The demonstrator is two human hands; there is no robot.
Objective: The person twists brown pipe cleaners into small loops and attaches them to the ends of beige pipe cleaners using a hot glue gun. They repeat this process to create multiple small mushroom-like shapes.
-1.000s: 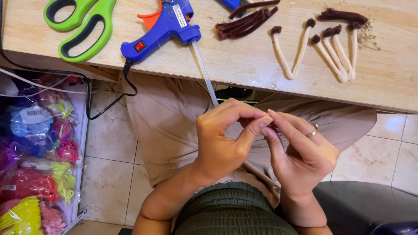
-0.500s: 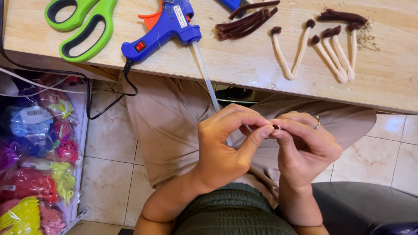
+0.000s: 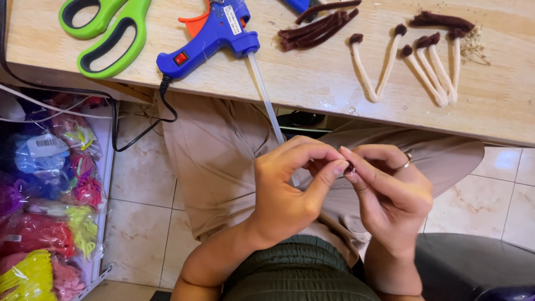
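My left hand (image 3: 295, 192) and my right hand (image 3: 390, 195) meet fingertip to fingertip above my lap, below the table edge. Both pinch a tiny dark piece (image 3: 350, 169) that the fingers mostly hide, so I cannot tell what it is. A ring sits on a finger of my right hand. On the wooden table (image 3: 312, 83) above lie a blue glue gun (image 3: 209, 36) with a clear glue stick (image 3: 266, 97) pointing toward my hands, several brown fuzzy stems (image 3: 320, 25), and several cream stems with brown caps (image 3: 429, 67).
Green-handled scissors (image 3: 106, 30) lie at the table's left end. The glue gun's black cord (image 3: 139, 134) hangs down over the tiled floor. Bags of coloured fuzzy material (image 3: 50, 212) are stacked at the left. A dark seat (image 3: 473, 267) is at the lower right.
My fingers have shifted around the small piece, and my right hand has turned slightly with its fingertips drawn closer to my left thumb. Nothing on the table has moved.
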